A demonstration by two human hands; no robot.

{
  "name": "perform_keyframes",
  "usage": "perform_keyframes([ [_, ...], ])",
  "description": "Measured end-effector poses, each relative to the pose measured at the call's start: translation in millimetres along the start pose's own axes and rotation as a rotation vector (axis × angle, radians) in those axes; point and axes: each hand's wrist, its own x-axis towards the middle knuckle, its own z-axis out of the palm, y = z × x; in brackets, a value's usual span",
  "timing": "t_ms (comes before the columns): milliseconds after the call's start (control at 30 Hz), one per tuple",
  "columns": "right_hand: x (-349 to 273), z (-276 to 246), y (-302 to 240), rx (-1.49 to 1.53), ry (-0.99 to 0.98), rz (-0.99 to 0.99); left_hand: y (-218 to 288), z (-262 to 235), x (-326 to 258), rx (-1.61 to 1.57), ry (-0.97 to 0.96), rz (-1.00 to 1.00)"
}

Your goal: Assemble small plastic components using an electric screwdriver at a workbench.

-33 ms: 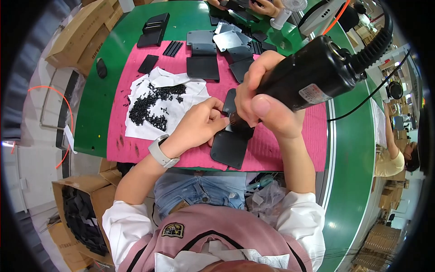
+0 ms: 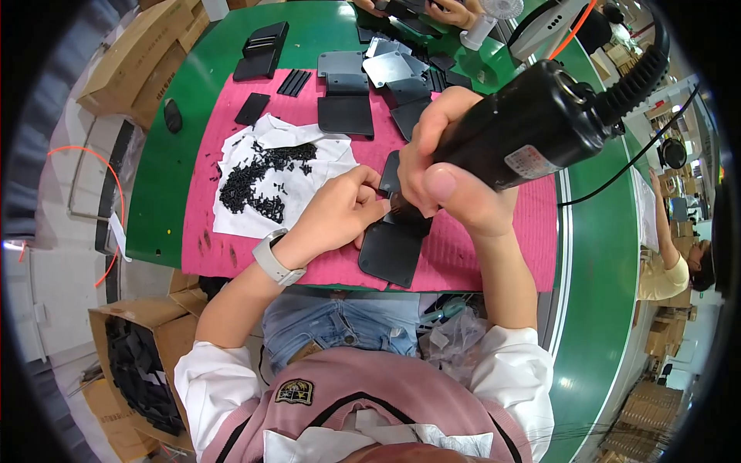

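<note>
My right hand (image 2: 455,174) is wrapped round a thick black electric screwdriver (image 2: 525,123), which is tilted with its cable end up to the right. Its tip is hidden behind my fingers, over a black plastic part (image 2: 391,253) with flat rounded plates at both ends. My left hand (image 2: 347,204) is closed on the left edge of that part, its thumb and fingers pressed near the middle. To the left, many small black screws (image 2: 251,185) lie heaped on a white cloth (image 2: 231,224). Whether a screw sits under the screwdriver's tip is hidden.
A pink mat (image 2: 494,258) covers part of the green table (image 2: 154,208). Black plates (image 2: 345,116) and grey plates (image 2: 386,69) lie beyond the screws. A co-worker's hands (image 2: 451,14) work at the far edge, beside a small white fan (image 2: 480,31). The screwdriver's cable (image 2: 644,73) rises to the right.
My right hand and the screwdriver have shifted very slightly to the left. My left hand and the black plastic part look unmoved.
</note>
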Motion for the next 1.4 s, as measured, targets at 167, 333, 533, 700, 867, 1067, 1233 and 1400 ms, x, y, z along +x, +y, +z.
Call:
perform_keyframes([
  [167, -1, 2, 0, -0.017, 0.03, 0.035, 1, 1, -1, -0.008, 0.021, 0.026],
  [333, 0, 2, -2, -0.018, 0.061, 0.06, 0, 0, 0, 0.029, 0.015, 0.032],
  [533, -3, 9, -1, -0.083, 0.028, -0.012, -17, -1, 6, 0.185, 0.003, 0.2],
  [700, -3, -10, 5, 0.147, -0.16, 0.004, -1, -1, 0, 0.11, 0.004, 0.029],
  [867, -4, -21, 3, 0.202, -0.167, 0.008, -2, 1, 0, 0.05, 0.001, -0.013],
  [1067, -6, -4, 4, 0.134, -0.191, 0.034, -13, -1, 3, 0.025, -0.009, 0.039],
  [1233, -7, -3, -2, 0.088, -0.163, -0.008, -2, -1, 0, 0.061, 0.012, 0.028],
  [1400, -9, -26, -12, 0.3, -0.257, -0.098, 12, -9, -18, 0.603, 0.242, 0.373],
])
